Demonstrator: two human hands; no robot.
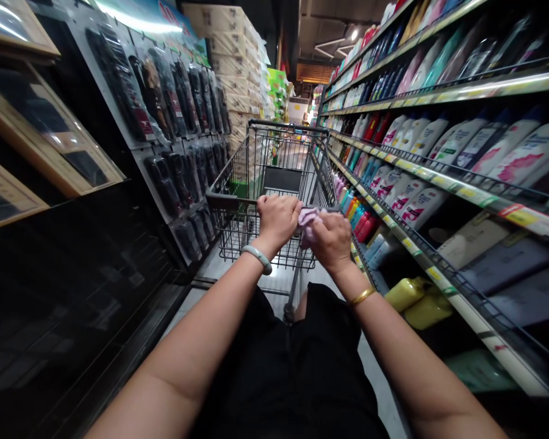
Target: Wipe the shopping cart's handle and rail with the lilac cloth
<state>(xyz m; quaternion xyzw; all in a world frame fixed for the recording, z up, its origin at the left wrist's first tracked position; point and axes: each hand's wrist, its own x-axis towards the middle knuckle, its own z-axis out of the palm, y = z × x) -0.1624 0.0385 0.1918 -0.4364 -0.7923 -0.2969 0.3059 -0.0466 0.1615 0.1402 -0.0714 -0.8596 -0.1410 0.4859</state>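
Note:
A dark wire shopping cart (pixel 281 180) stands right in front of me in an aisle. My left hand (pixel 277 221), with a pale bangle at the wrist, is closed around the middle of the cart's handlebar (pixel 229 200). Close beside it, my right hand (pixel 333 238) is closed at the bar's right end and grips a crumpled lilac cloth (pixel 308 224), which bunches up between the two hands. A gold bracelet circles that wrist. The fingertips of both hands are mostly hidden under the bar.
Shelves of bottles (pixel 462 140) run along the right, their price-tag edges close to the cart. Packaged dark goods (pixel 174 91) hang on a panel at left, near framed boxes (pixel 50 122). Stacked cartons (pixel 238 61) rise farther along. The tiled floor (pixel 210 268) shows under the cart.

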